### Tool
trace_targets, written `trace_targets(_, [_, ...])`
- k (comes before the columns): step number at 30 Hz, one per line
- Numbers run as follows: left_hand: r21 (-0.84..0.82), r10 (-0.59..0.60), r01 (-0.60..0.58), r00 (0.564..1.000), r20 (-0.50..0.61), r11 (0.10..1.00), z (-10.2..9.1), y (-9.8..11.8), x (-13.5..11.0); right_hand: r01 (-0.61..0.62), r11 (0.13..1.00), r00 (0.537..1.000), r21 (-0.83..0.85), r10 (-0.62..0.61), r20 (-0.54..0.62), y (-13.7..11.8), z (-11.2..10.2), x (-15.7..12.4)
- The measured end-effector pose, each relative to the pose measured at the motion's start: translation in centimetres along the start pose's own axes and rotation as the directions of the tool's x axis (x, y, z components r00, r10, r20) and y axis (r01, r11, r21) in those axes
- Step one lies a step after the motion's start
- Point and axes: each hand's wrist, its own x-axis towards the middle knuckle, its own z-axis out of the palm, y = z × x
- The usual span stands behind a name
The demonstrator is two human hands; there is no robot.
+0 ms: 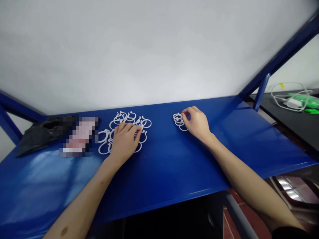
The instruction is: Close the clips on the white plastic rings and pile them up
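Several white plastic curtain rings (147,123), round with a gap and small curled ends, lie spread in a loose pile on the blue table (169,166). My left hand (125,137) rests over the middle of this pile, hiding part of it. Its thumb and forefinger come together at the pile's right side; what lies between them is hidden. Farther right is a smaller, overlapping cluster of the same rings (177,120). At that cluster's right edge my right hand (196,121) pinches with thumb and forefinger, a ring at the fingertips.
A black plastic bag (37,134) and a blurred-out flat pinkish item (81,134) lie on the left of the table. Blue frame bars (261,91) rise at both sides against a pale wall. At right, a black surface carries a white charger with cable (294,103) and something green (305,99).
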Motion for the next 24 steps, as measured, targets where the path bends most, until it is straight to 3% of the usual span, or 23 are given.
trace_targets(2, [0.006,0.067,-0.067,0.992,-0.103,0.998,-0.5,0.4,0.1,0.092,0.993,0.996,0.07,-0.093,0.004,-1.0,0.1,-0.6])
trace_targets(5, [-0.017,0.187,-0.196,0.956,-0.224,0.98,-1.7,1.5,0.2,0.181,0.931,0.973,0.318,-0.216,0.076,-3.1,0.4,-1.9])
trace_targets(9, [-0.095,0.316,-0.342,0.925,-0.213,0.935,-2.5,3.0,-0.2,0.065,0.776,0.939,0.627,-0.261,0.225,-5.7,0.9,-3.9])
trace_targets(13, [-0.234,0.365,-0.395,0.917,-0.163,0.888,-2.0,3.9,-0.7,-0.019,0.699,0.934,0.715,-0.244,0.262,-6.5,1.4,-4.9])
trace_targets(15, [-0.307,0.277,-0.326,0.941,-0.194,0.894,-1.8,4.2,-0.7,0.0,0.715,0.945,0.699,-0.229,0.234,-6.3,1.6,-4.9])
trace_targets(18, [-0.396,0.031,-0.119,0.974,-0.222,0.911,-1.9,4.6,-0.5,0.113,0.769,0.95,0.629,-0.27,0.159,-5.8,1.5,-4.6])
trace_targets(20, [-0.45,-0.058,-0.012,0.988,-0.141,0.893,-2.1,4.6,-0.4,0.22,0.781,0.931,0.584,-0.347,0.114,-5.6,1.3,-4.5])
trace_targets(24, [-0.561,-0.111,0.134,0.991,0.074,0.817,-2.2,4.5,-0.2,0.393,0.73,0.871,0.559,-0.491,0.029,-5.4,1.3,-4.5])
